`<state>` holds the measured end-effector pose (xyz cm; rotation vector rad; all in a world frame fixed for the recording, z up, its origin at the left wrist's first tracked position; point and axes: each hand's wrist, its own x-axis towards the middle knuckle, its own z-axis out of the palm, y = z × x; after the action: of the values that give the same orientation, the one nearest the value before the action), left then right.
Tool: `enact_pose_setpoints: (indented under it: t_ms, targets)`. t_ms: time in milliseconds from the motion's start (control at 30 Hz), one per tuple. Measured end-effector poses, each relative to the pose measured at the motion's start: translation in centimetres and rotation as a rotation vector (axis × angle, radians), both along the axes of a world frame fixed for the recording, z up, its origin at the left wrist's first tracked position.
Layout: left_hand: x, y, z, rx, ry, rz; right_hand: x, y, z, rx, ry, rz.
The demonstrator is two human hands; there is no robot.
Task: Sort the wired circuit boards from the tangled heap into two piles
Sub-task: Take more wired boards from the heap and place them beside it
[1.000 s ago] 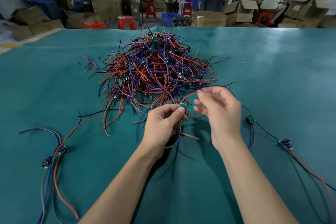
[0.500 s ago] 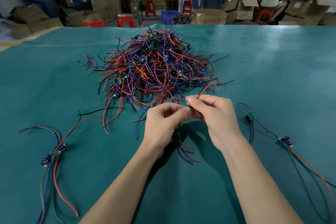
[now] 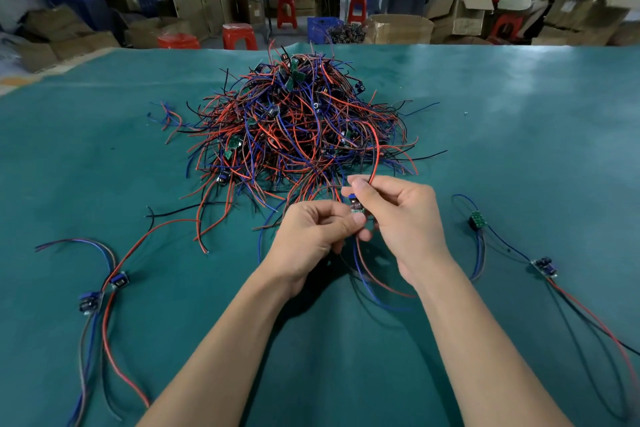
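A tangled heap (image 3: 298, 135) of red, blue and black wires with small green circuit boards lies on the green table (image 3: 519, 121). In front of it both hands hold one small wired board (image 3: 356, 206). My left hand (image 3: 311, 236) pinches its lower end. My right hand (image 3: 398, 215) pinches its upper end, where a red wire (image 3: 375, 156) arches up toward the heap. Red and blue wires hang below the hands. Two wired boards (image 3: 104, 291) lie at the left. At the right lie two more, one green (image 3: 477, 219) and one farther out (image 3: 545, 267).
Beyond the table's far edge stand cardboard boxes (image 3: 398, 28), red stools (image 3: 239, 35) and a blue crate (image 3: 323, 26). People sit at benches at the back right.
The board held between the hands has come into view between the fingers, and its red wire now arches up higher over the heap's near edge. Both hands stay together.
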<state>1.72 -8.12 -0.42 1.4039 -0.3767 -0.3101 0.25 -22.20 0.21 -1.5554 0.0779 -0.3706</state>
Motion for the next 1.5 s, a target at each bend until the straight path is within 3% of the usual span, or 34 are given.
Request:
enact_pose_setpoints:
  t_ms: [200,333,500,600,667,733,800,1067,1333,1500]
  targets:
    - [0.1,0.2,0.2,0.006,0.044,-0.038,0.2,-2.0,0.1,-0.304,-0.136,-0.257]
    - [0.0,0.2,0.2,0.023,0.027,-0.065,0.4,-4.3,0.1,-0.221,-0.188,-0.514]
    - [0.3,0.2,0.0,-0.036,0.068,0.016,0.0,-5.5,0.5,0.069,-0.127,-0.829]
    - [0.5,0.3,-0.1,-0.125,0.100,0.081,0.2,-3.8,0.6,0.149,0.032,-0.687]
    - [0.6,0.3,-0.1,-0.155,0.105,0.089,0.2,-2.1,0.7,0.125,0.130,-0.358]
    - [0.5,0.5,0.0,-0.159,0.097,0.062,-0.2,-0.6,0.6,-0.031,0.135,-0.043]
    - [0.3,0.8,0.2,-0.145,0.089,0.026,-0.5,0.0,0.5,-0.091,0.062,0.110]
    - [0.1,0.5,0.6,-0.083,0.139,0.029,-0.6,0.0,0.9,0.022,-0.067,-0.019]
    - [-0.1,0.9,0.3,-0.030,0.071,-0.170,-0.1,-2.3,1.2,0.092,-0.118,-0.281]
    - [-0.4,1.7,1.0,-0.023,0.043,-0.273,-0.4,-4.7,2.1,0.333,-0.112,-0.372]
